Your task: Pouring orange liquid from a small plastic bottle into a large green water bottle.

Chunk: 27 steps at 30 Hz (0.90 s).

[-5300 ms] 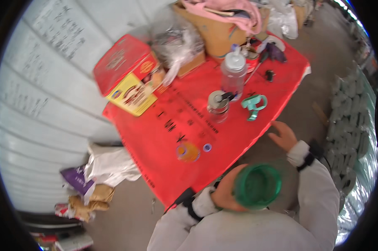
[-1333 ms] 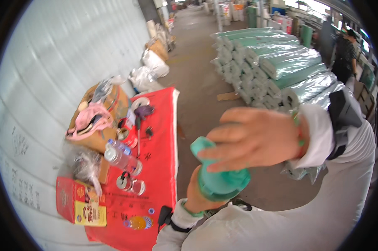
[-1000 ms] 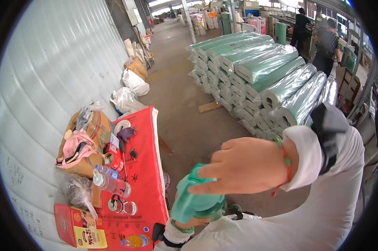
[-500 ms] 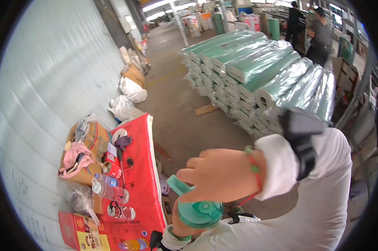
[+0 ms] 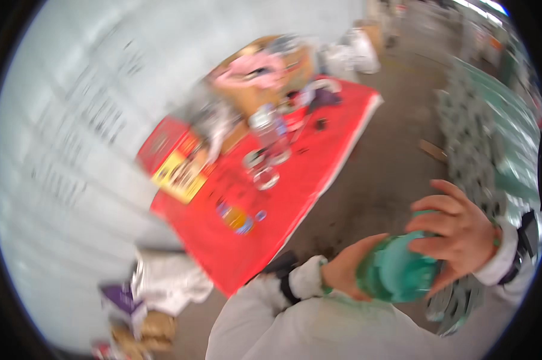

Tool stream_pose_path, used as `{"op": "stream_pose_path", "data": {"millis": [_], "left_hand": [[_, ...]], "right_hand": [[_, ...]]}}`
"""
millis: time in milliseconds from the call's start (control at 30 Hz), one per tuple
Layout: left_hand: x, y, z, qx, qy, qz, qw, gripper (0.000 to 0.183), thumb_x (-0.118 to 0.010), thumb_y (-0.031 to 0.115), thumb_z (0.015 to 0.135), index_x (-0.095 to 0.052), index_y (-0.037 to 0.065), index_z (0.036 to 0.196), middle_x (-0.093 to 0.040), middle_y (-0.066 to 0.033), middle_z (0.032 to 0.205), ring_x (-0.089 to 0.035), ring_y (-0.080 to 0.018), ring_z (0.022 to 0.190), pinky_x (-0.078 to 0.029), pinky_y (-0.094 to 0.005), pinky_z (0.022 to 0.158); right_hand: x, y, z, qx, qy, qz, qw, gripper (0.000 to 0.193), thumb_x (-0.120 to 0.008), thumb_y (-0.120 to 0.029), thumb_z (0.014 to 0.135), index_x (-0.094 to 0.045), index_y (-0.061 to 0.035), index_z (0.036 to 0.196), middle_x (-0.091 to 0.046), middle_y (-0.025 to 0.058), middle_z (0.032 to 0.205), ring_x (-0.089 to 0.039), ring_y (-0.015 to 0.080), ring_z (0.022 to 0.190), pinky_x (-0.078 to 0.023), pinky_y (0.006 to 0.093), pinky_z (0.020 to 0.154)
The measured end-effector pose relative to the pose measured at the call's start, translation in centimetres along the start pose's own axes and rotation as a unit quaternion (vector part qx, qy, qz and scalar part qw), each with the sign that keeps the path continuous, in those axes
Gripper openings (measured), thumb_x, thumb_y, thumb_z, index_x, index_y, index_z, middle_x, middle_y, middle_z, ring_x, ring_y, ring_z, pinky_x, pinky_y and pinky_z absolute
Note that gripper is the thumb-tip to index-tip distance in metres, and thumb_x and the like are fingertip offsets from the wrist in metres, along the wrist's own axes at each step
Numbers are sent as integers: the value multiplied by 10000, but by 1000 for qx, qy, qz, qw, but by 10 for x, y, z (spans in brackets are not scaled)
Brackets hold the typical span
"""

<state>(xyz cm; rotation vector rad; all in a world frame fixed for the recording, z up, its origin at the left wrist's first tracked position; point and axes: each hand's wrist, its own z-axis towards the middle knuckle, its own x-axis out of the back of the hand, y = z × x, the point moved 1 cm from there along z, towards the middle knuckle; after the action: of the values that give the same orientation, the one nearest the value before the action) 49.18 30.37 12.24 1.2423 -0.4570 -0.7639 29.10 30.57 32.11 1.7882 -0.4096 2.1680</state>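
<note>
A green drinking bottle (image 5: 397,270) with a teal lid is held between my two hands near my body. My left hand (image 5: 350,265) is closed around its left side. Over the top, my right hand (image 5: 454,231) curls its fingers on the lid and its loop. The bottle's lower part is hidden, and the picture is smeared by motion. To the left stands a table with a red cover (image 5: 325,153). On it are an orange drink bottle (image 5: 235,218), a clear bottle (image 5: 271,135) and a smaller clear bottle (image 5: 264,174).
A cardboard box (image 5: 253,99) with a pink cloth (image 5: 253,71) sits against the pale wall (image 5: 103,72). Beside it are a red-and-yellow carton (image 5: 178,168) and plastic wrapping. White bags (image 5: 166,279) lie by the table's near end. Wrapped green rolls (image 5: 499,132) are stacked at right.
My view has swung left, so the table now lies mid-picture and the rolls at the right edge. My right hand has gone from above the bottle's raised loop to gripping the lid.
</note>
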Motion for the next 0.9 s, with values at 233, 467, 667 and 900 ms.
{"op": "stream_pose_path", "data": {"millis": [233,467,667,900], "left_hand": [[56,16,-37,-94,62,144,983,1132,-824,289,475,-184,-4,1362,-401,-162,1286,-402,-282,1201,-300,-393,1016],[98,59,-48,-139,86,112,980,911,-797,235,534,-335,-4,1281,-493,-155,1193,-490,-275,1109,-382,-393,943],[132,55,-51,-42,44,34,998,883,-825,177,503,-365,17,1240,-510,-112,1169,-548,-213,1002,-446,-358,863],[93,50,-3,-2,-21,-1,1000,988,-858,197,465,-302,24,1263,-458,-121,1183,-505,-226,1064,-432,-376,886]], "right_hand": [[-34,-7,70,-110,35,-49,992,567,-726,-574,513,-522,-70,674,-469,62,625,-467,262,542,-395,393,583],[-39,-20,120,-143,1,-5,990,487,-634,-550,669,-563,-69,655,-516,89,569,-521,305,520,-389,401,488],[-74,3,163,-162,11,87,983,511,-500,-524,815,-554,-28,702,-581,140,684,-569,363,638,-453,442,559],[-47,-8,92,-334,-67,86,936,461,-484,-463,844,-567,-13,783,-569,124,619,-577,339,612,-448,419,524]]}}
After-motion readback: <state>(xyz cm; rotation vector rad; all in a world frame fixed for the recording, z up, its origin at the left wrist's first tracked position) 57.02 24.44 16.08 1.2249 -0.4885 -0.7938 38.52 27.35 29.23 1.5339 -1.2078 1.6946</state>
